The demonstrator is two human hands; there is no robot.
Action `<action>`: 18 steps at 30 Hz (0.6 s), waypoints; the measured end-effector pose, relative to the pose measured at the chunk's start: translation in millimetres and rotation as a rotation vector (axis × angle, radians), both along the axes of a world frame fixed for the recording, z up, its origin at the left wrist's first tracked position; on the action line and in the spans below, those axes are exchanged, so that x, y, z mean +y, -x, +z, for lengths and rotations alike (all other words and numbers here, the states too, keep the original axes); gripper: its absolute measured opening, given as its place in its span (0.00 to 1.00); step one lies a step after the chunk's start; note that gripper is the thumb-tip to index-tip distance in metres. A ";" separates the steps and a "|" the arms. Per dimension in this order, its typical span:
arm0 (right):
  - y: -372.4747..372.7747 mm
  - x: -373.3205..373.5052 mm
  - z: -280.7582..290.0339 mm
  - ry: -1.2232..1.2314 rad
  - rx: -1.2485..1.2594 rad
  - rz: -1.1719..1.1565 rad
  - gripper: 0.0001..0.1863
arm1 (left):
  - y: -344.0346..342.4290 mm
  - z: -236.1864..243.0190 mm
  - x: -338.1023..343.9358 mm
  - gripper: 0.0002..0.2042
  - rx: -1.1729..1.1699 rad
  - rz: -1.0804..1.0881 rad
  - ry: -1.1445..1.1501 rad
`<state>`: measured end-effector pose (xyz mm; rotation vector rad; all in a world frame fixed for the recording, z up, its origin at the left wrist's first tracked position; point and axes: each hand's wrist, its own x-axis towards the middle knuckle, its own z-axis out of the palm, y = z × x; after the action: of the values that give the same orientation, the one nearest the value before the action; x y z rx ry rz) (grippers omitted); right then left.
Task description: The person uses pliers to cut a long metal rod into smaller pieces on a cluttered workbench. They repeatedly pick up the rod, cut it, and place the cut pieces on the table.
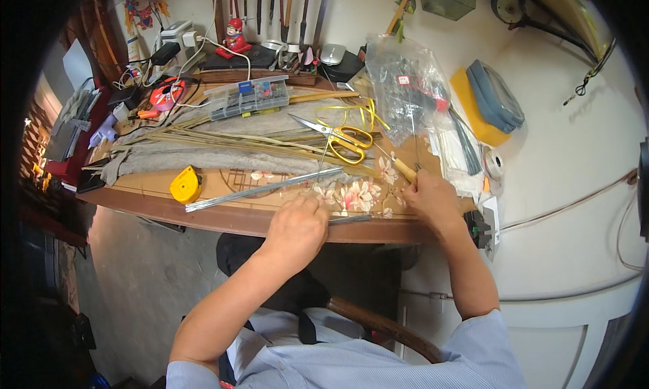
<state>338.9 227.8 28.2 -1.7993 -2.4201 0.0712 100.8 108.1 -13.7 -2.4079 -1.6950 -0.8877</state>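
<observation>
My left hand (297,223) is curled closed at the table's front edge. What its fingers hold is hidden, though a short length of thin grey wires (351,219) shows just to its right. Further right, my right hand (431,198) is closed round the near end of a small tool with a pale wooden handle (403,169), which slants up and left. A bundle of straight silvery wires (260,189) lies beyond my left hand. Past it rest yellow-handled scissors (348,143), blades pointing left, across long thin bamboo strips (223,140).
A yellow tape measure (185,185) sits front left. Grey cloth (182,162) lies under the strips. Behind are a clear compartment box (249,97), a red figurine (234,38) and a computer mouse (332,54). Clear plastic bags (405,84) and a blue-grey case (495,96) stand right.
</observation>
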 end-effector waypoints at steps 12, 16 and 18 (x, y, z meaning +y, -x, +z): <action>-55.3 -7.0 17.6 -0.212 0.071 0.009 0.07 | 1.9 -0.4 -4.1 0.03 -0.029 0.006 0.029; -64.6 -11.0 29.9 -0.176 0.107 -0.029 0.07 | 1.5 -2.3 -4.0 0.04 -0.043 0.015 0.040; -67.0 -13.8 34.4 -0.175 0.135 -0.044 0.07 | 2.4 -4.3 -4.7 0.05 -0.061 0.017 0.078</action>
<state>405.9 214.1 62.6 -1.7121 -2.2196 -0.0223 98.4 103.4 -18.1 -2.4361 -1.8011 -0.9180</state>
